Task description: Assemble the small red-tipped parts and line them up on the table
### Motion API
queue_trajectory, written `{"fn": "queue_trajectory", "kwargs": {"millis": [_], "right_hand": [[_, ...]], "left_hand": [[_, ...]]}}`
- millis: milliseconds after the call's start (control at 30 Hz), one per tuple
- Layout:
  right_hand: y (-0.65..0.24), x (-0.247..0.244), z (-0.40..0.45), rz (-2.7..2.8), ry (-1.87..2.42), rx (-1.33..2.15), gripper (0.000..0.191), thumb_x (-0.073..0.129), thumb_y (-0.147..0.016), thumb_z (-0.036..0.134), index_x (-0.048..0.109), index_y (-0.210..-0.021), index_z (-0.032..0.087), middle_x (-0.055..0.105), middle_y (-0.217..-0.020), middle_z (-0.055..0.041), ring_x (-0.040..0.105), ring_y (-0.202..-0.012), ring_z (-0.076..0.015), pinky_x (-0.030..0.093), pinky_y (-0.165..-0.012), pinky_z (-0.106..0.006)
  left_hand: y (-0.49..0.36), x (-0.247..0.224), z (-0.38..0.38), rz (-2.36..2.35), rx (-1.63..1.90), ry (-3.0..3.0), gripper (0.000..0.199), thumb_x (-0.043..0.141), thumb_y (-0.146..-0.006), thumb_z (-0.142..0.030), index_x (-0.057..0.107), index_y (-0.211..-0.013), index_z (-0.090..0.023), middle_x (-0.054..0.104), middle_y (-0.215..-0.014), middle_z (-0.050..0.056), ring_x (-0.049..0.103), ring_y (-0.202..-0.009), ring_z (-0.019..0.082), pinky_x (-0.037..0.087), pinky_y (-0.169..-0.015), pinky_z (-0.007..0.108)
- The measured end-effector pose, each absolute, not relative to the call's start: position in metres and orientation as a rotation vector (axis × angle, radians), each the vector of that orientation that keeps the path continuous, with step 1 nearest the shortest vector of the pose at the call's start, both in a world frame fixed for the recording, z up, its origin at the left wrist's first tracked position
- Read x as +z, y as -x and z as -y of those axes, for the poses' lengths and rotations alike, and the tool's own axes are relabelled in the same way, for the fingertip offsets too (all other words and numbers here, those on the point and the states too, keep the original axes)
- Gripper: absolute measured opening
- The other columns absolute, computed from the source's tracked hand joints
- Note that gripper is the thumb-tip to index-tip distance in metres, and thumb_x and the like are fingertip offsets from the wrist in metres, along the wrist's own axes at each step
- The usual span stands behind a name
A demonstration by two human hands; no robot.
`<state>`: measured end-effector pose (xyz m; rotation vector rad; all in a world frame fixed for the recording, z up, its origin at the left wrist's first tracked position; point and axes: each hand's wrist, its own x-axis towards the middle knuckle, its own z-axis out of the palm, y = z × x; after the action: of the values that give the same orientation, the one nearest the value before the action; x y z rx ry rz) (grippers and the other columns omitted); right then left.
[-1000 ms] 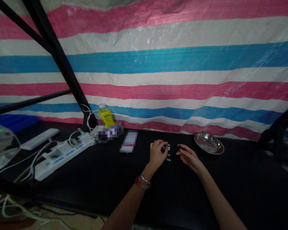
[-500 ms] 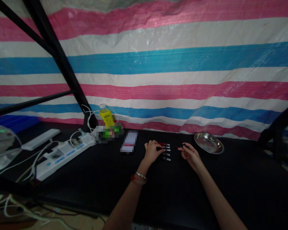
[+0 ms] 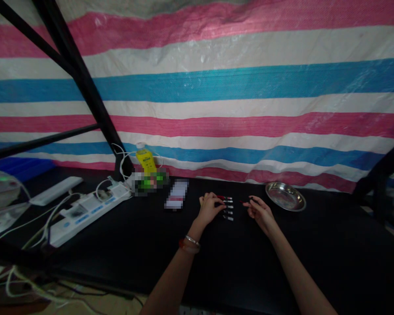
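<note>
Several slim, dark or red pieces with silver ends (image 3: pixel 229 213) lie in a short column on the black table (image 3: pixel 243 262). My left hand (image 3: pixel 210 207), with bangles at its wrist, reaches over their left side. Its thumb and index finger are pinched at one silver-ended piece (image 3: pixel 229 207); the fingers hide most of that piece. To the right of the column, my right hand (image 3: pixel 260 211) is closed, fingertips together, on a thin red-tipped piece (image 3: pixel 242 201). Most of it is covered by the fingers, and its kind is too small to make out.
A round metal dish (image 3: pixel 285 197) sits beyond my right hand. To the left are a blurred-out phone (image 3: pixel 177 194), a yellow bottle (image 3: pixel 145 159), a white power strip (image 3: pixel 88 216) with cables, and a black metal frame (image 3: pixel 85 94). A striped sheet (image 3: pixel 216 83) hangs behind.
Both hands stay almost in place. The left fingers have shifted very slightly along the silver-ended pieces; the right hand keeps the red-tipped piece between its fingers.
</note>
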<state>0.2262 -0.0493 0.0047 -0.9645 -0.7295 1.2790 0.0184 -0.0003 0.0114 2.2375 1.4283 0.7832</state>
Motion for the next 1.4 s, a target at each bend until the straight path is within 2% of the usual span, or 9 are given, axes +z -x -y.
{"fn": "queue_trajectory", "kwargs": {"millis": [500,700,833,967,1200,1400], "right_hand": [[-0.227,0.006,0.050,0.734,0.975,1.274,0.048,0.079,-0.055,0.041,0.056,-0.092,0.020,0.070,-0.074,-0.0071,0.047,-0.044,-0.0098,0.028,-0.042,-0.023],[-0.227,0.005,0.050,0.742,0.971,1.258,0.045,0.078,-0.056,0.042,0.056,-0.090,0.021,0.070,-0.074,-0.0061,0.049,-0.045,-0.0107,0.029,-0.042,-0.023],[-0.227,0.004,0.049,0.740,0.989,1.215,0.045,0.078,-0.056,0.043,0.056,-0.089,0.021,0.070,-0.076,-0.0065,0.053,-0.046,-0.0123,0.032,-0.042,-0.024],[-0.226,0.004,0.048,0.696,0.993,1.160,0.045,0.079,-0.055,0.040,0.055,-0.089,0.021,0.070,-0.076,-0.0065,0.056,-0.048,-0.0132,0.035,-0.042,-0.024],[-0.223,0.006,0.049,0.732,1.023,1.041,0.048,0.078,-0.057,0.042,0.054,-0.091,0.019,0.070,-0.072,-0.0060,0.056,-0.048,-0.0121,0.037,-0.043,-0.022],[-0.211,0.013,0.055,0.886,1.102,0.878,0.049,0.076,-0.058,0.048,0.055,-0.091,0.019,0.064,-0.055,-0.0006,0.055,-0.046,-0.0142,0.039,-0.047,-0.025]], "left_hand": [[-0.018,0.014,0.003,-1.377,0.744,-2.272,0.019,0.062,-0.078,-0.044,0.070,-0.085,-0.028,0.054,-0.094,0.002,0.045,-0.096,0.019,0.028,-0.082,0.034],[-0.020,0.017,0.005,-1.357,0.885,-2.280,0.014,0.064,-0.077,-0.038,0.070,-0.083,-0.027,0.055,-0.095,0.002,0.046,-0.096,0.019,0.032,-0.082,0.033],[-0.026,0.025,0.011,-1.308,1.081,-2.239,0.013,0.059,-0.082,-0.035,0.068,-0.088,-0.026,0.061,-0.098,0.001,0.050,-0.098,0.018,0.035,-0.084,0.032],[-0.035,0.025,0.020,-1.132,1.200,-2.256,0.016,0.054,-0.086,-0.033,0.064,-0.095,-0.024,0.067,-0.094,0.000,0.058,-0.090,0.015,0.039,-0.083,0.030],[-0.046,0.021,0.032,-1.006,1.116,-2.452,0.021,0.051,-0.088,-0.031,0.060,-0.104,-0.021,0.067,-0.102,0.004,0.061,-0.096,0.016,0.043,-0.085,0.031],[-0.048,0.023,0.035,-1.034,1.008,-2.514,0.021,0.049,-0.089,-0.030,0.059,-0.106,-0.023,0.066,-0.102,0.003,0.060,-0.097,0.016,0.043,-0.084,0.031]]}}
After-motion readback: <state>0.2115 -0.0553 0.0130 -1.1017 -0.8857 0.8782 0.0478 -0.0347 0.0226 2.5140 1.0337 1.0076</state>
